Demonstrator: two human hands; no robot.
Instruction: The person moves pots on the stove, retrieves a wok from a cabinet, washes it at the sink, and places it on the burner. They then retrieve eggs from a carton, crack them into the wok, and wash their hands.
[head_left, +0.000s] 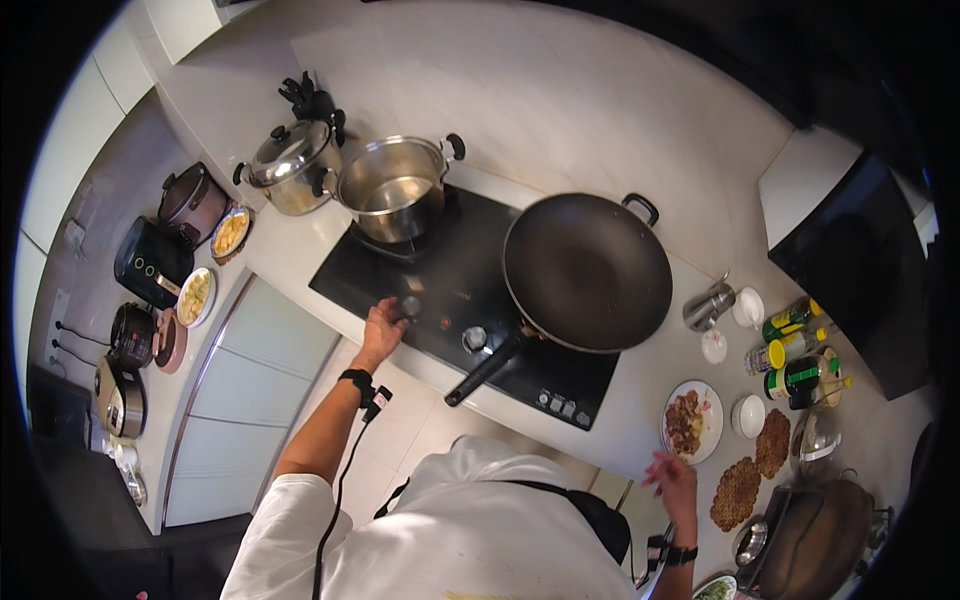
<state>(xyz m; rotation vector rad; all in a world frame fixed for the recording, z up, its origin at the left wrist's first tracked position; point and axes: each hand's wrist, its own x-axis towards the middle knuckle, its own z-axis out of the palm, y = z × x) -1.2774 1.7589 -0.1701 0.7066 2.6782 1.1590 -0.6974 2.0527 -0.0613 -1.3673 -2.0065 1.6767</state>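
Observation:
My left hand (384, 330) reaches to the front edge of the black glass cooktop (442, 289), its fingers beside the left control knob (410, 305); it holds nothing. A second knob (475, 339) lies further right. On the left burner stands an uncovered steel pot (390, 195). The large dark wok (589, 270) sits on the right side, its long black handle (484, 371) pointing towards me. My right hand (671, 480) is lower right, fingers apart with nothing in them, close to the rim of a white plate (712, 431) of what looks like raw meat (684, 424).
Behind left stands a lidded steel pot (289, 169). Food dishes (196, 296) and a rice cooker (124, 401) line the left counter. At right are a steel jug (709, 306), a white bowl (748, 416), several bottles (791, 379) and woven mats (735, 495).

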